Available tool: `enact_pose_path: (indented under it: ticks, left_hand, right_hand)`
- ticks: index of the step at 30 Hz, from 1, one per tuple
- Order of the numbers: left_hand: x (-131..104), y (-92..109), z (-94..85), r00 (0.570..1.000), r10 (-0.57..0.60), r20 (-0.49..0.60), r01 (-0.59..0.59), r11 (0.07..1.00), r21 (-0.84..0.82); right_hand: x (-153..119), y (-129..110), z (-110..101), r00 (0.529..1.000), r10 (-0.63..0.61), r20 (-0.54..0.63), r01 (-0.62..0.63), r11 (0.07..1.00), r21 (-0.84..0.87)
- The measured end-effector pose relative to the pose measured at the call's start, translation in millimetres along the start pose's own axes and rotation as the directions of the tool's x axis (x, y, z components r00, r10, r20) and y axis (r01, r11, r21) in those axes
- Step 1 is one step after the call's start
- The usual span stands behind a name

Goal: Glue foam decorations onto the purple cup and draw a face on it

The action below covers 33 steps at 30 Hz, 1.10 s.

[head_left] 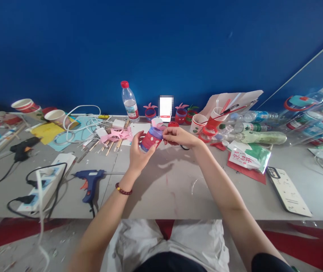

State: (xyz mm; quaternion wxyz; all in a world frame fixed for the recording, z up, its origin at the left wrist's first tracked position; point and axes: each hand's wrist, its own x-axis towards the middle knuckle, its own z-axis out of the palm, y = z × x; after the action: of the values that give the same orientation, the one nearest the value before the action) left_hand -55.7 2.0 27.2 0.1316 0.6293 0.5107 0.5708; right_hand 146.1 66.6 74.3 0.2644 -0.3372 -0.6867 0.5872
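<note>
A small red and purple cup [150, 140] with white spots is tilted above the middle of the table. My left hand [139, 153] is wrapped round its lower side. At the cup's upper right side is my right hand [175, 136], its fingers pinched together; what they grip is too small to make out. Pink paper [158, 122] sticks up from the cup's top. Behind it, by the blue wall, stand similar small cups with pink paper leaves [181, 115] and a lit white screen [165, 107].
To the left lie a blue glue gun [91, 181], a power strip [49, 183] and pink paper scraps [118, 135]. A bottle [130, 105] stands at the back. On the right are paper cups [198, 124], plastic bottles [263, 137] and a phone [288, 190].
</note>
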Motion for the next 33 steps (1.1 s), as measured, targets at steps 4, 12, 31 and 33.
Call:
enact_pose_path:
  ticks: [4, 12, 31, 33]
  left_hand:
    - [-4.0, -2.1, 3.1, 0.994, -0.093, 0.058, 0.096, 0.994, -0.048]
    - [-4.8, -2.5, 5.7, 0.987, -0.144, 0.078, 0.146, 0.989, -0.027]
    - [-5.8, -13.2, 10.6, 0.964, -0.257, 0.07, 0.266, 0.945, -0.191]
    - [-5.8, -14.2, 10.9, 0.965, -0.253, 0.068, 0.261, 0.945, -0.197]
  right_hand:
    - [0.3, 1.4, 0.3, 1.0, 0.015, 0.023, -0.015, 1.0, -0.021]
    - [-0.5, -2.7, 2.4, 0.999, 0.023, 0.039, -0.02, 0.997, -0.078]
    - [-1.9, -11.9, 7.4, 0.999, 0.035, 0.04, -0.031, 0.994, -0.103]
    - [-1.8, -11.1, 7.4, 0.999, 0.032, 0.041, -0.028, 0.995, -0.099]
